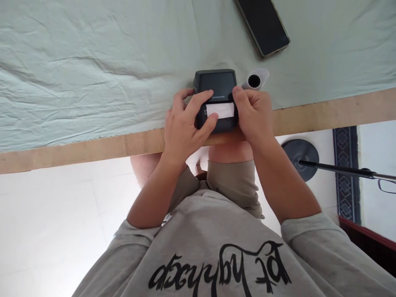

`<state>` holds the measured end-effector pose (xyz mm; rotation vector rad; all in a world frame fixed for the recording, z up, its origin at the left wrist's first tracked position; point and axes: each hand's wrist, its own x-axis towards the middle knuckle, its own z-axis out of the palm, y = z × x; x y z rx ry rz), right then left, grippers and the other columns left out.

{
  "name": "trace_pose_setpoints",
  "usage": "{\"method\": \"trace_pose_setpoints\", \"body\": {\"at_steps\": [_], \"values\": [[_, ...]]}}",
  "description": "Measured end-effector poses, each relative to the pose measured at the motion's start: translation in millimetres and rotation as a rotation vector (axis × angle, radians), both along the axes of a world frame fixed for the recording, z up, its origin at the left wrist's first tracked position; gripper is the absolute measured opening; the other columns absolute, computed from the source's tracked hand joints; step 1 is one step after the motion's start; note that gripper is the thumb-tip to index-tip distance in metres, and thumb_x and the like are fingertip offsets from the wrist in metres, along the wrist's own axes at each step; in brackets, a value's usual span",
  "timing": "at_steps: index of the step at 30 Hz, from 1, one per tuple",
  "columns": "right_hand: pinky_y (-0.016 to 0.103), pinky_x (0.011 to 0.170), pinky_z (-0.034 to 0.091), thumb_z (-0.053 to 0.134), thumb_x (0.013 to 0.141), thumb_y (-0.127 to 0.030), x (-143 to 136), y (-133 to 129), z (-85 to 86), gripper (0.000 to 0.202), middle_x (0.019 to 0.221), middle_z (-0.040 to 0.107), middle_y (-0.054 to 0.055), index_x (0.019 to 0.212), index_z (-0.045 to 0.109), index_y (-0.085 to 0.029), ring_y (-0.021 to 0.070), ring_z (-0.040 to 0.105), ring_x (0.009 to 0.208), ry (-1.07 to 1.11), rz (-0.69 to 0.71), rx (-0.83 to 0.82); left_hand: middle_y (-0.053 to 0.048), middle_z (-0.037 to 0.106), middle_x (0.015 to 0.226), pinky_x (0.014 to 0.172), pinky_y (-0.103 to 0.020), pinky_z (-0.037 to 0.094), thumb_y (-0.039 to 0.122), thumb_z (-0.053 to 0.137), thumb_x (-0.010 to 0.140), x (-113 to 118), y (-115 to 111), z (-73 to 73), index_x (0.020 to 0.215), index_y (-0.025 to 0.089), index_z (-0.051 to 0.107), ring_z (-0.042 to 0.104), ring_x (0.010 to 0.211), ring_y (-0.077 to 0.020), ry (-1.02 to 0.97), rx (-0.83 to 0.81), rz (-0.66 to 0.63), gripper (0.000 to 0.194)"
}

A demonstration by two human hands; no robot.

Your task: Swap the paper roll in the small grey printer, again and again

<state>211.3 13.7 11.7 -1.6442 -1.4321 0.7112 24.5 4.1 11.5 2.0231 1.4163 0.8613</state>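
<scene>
A small black portable printer (215, 79) sits near the front edge of the table, with a strip of white paper (224, 110) showing in the slot below its lid. My left hand (183, 127) grips its left side, one fingertip lying on the lid and the thumb on the paper. With curled fingers, my right hand (256, 115) holds the right side, its thumb at the lid's corner. The fingers under that hand are partly hidden. Just behind my right hand lies a small white paper roll (263, 76) with a dark round core.
A dark phone (264, 27) lies farther back on the pale green tablecloth (93, 66). The bare wooden table edge (139, 143) runs in front of me, above my legs. On the floor at right stands a round black base (293, 152) with a pole.
</scene>
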Motion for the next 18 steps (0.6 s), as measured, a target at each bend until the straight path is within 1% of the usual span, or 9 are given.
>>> {"method": "trace_pose_setpoints", "body": {"at_steps": [2,5,9,13,15,18], "values": [[0.030,0.055,0.033,0.054,0.092,-0.071,-0.5,2.2,1.5,0.068,0.056,0.023,-0.003,0.056,0.025,-0.022,0.0114,0.036,0.056,0.019,0.009,-0.023,-0.011,0.056,0.142,0.100,-0.049,0.055,0.071,0.047,0.099,0.0,-0.2,-1.3,0.136,0.037,0.059,0.064,0.121,-0.0295,-0.002,0.018,-0.001,0.052],[0.030,0.052,0.028,0.056,0.093,-0.068,-1.0,3.6,3.7,0.067,0.055,0.022,-0.004,0.055,0.024,-0.023,0.0097,0.029,0.053,0.034,0.031,-0.053,-0.012,0.056,0.142,0.100,-0.048,0.054,0.072,0.048,0.098,0.2,0.1,-3.4,0.136,0.034,0.061,0.063,0.123,-0.0308,-0.003,0.024,0.005,0.055],[0.031,0.051,0.025,0.057,0.093,-0.066,-1.5,2.6,5.0,0.066,0.053,0.023,-0.004,0.055,0.024,-0.023,0.0096,0.025,0.052,0.010,0.045,-0.050,-0.011,0.056,0.142,0.105,-0.048,0.051,0.071,0.038,0.102,0.2,0.8,-4.3,0.136,0.033,0.062,0.061,0.128,-0.0307,-0.031,0.008,0.004,0.057],[0.031,0.053,0.028,0.056,0.095,-0.063,-1.8,1.4,3.6,0.064,0.055,0.023,-0.003,0.055,0.024,-0.023,0.0109,0.028,0.055,-0.041,0.028,-0.002,-0.010,0.059,0.139,0.103,-0.048,0.053,0.069,0.031,0.105,-0.3,1.2,-3.4,0.133,0.033,0.064,0.063,0.126,-0.0281,-0.038,0.015,0.007,0.056],[0.031,0.055,0.032,0.056,0.096,-0.058,-1.5,1.5,2.6,0.062,0.056,0.024,-0.003,0.056,0.025,-0.023,0.0117,0.031,0.056,-0.037,0.031,-0.016,-0.010,0.062,0.137,0.101,-0.047,0.054,0.068,0.031,0.105,-0.2,1.4,-3.7,0.132,0.033,0.064,0.062,0.127,-0.0276,-0.038,0.039,0.003,0.055],[0.032,0.059,0.038,0.057,0.097,-0.054,-0.7,2.3,1.8,0.060,0.057,0.024,-0.003,0.057,0.025,-0.023,0.0129,0.036,0.059,-0.020,0.040,-0.037,-0.009,0.064,0.135,0.104,-0.046,0.053,0.067,0.031,0.106,0.8,1.9,-5.1,0.132,0.033,0.064,0.062,0.130,-0.0273,-0.043,0.062,0.008,0.054]]}}
